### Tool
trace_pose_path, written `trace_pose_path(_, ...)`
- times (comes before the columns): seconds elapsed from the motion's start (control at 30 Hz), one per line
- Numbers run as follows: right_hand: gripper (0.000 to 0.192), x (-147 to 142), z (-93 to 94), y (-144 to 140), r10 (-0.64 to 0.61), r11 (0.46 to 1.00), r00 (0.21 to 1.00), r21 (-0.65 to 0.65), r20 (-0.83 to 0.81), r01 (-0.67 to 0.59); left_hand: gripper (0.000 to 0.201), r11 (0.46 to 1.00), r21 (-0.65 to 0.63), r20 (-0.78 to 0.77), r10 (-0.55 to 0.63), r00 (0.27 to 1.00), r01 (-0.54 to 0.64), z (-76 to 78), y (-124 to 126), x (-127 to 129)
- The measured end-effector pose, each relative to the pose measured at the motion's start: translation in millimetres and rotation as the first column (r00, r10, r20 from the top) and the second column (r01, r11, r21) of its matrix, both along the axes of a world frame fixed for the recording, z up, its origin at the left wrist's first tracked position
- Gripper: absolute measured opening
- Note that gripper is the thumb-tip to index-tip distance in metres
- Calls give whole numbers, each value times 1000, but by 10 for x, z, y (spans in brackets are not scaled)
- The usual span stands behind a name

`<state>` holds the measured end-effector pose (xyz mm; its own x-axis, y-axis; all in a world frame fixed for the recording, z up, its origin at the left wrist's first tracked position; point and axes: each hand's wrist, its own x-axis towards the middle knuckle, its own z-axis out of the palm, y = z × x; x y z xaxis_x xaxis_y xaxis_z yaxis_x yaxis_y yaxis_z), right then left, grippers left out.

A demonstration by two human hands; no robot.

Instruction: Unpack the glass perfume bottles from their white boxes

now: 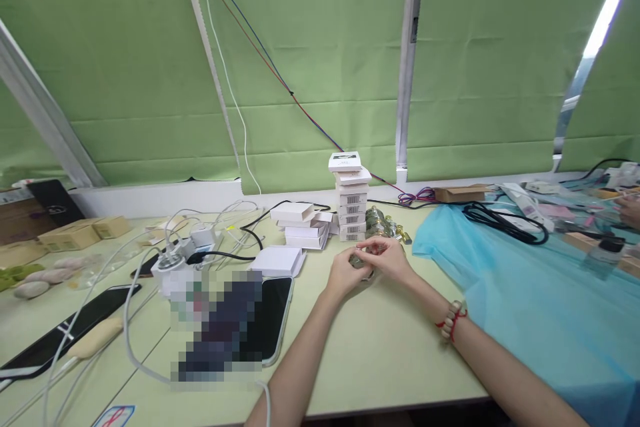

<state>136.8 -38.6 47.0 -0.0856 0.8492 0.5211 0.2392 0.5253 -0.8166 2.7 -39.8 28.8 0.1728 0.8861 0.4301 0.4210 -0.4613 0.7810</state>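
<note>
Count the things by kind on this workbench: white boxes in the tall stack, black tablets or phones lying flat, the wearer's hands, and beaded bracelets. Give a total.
White boxes in the tall stack: 7
Black tablets or phones lying flat: 2
Hands, left and right: 2
Beaded bracelet: 1
Total: 12

Single head-worn view, looking forward and slightly down across the table (380, 360) toward the green blinds (320, 60); both hands sit near, centre frame. No second view.
</note>
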Motion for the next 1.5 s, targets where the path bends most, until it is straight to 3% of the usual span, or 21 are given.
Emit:
trace_pose_path(0.47, 38, -8, 43, -38, 137, 989, 989, -43, -58, -140, 27, 1000, -23, -4, -21, 1000, 21, 26, -14, -10)
trace_pose_path(0.67, 31, -24, 24, -37, 24, 999, 1000, -21, 1, -24, 23, 1000, -24, -10, -12, 1000, 11, 61, -26, 4)
trace_pose_path(0.93, 30, -32, 33, -52, -9, 1000, 999, -14, 46, 10, 24, 1000, -15, -2, -17, 1000, 17, 63, -16, 10)
trace_pose_path(1.03, 29, -24, 48, -76, -40, 997, 993, 65, 107, 33, 20, 1000, -16, -17, -8, 1000, 8, 52, -9, 5)
trace_pose_path(1.17, 30, 63, 131, -84, -142, 975, 988, 184, 67, 127, 24, 999, 23, -65, 36, 997, -34, 11, 13, -12)
trace_pose_path(1.27, 43, 217, 185, -11, -328, 938, 943, 102, -56, 332, 34, 997, 42, -76, 63, 995, -60, -13, 25, -21)
trace_pose_path(1.33, 44, 342, 178, 73, -481, 876, 875, 13, -50, 482, 36, 997, 42, -68, 62, 996, -60, -19, 28, -22)
trace_pose_path(1.4, 34, 455, 128, 162, -568, 820, 819, -34, 79, 572, 38, 998, 38, -66, 57, 996, -55, -19, 28, -22)
trace_pose_path(1.5, 25, 564, -5, 269, -551, 807, 751, 3, 363, 590, 38, 998, 29, -64, 50, 997, -48, -16, 26, -22)
